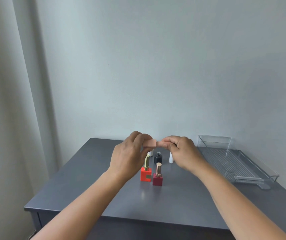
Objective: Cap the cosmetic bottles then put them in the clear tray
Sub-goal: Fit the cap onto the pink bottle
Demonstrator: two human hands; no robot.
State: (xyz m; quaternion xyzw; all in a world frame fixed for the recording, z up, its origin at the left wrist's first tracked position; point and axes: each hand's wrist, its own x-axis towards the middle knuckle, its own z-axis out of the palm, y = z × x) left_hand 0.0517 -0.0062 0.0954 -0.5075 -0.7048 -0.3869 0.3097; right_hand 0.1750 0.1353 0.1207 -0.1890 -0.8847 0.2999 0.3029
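Above the table, my left hand grips a pink square cap, held sideways. My right hand grips the matching pink bottle, mostly hidden by my fingers, its end meeting the cap. Below my hands stand an orange square bottle with a gold cap and a dark red bottle with a rose-gold cap. Behind them are a black uncapped bottle, a white item and another white item, both partly hidden. The clear tray sits at the right, holding nothing.
The grey table stands against a pale wall, with a curtain at the left. Its front edge and left edge are close to the bottles' side.
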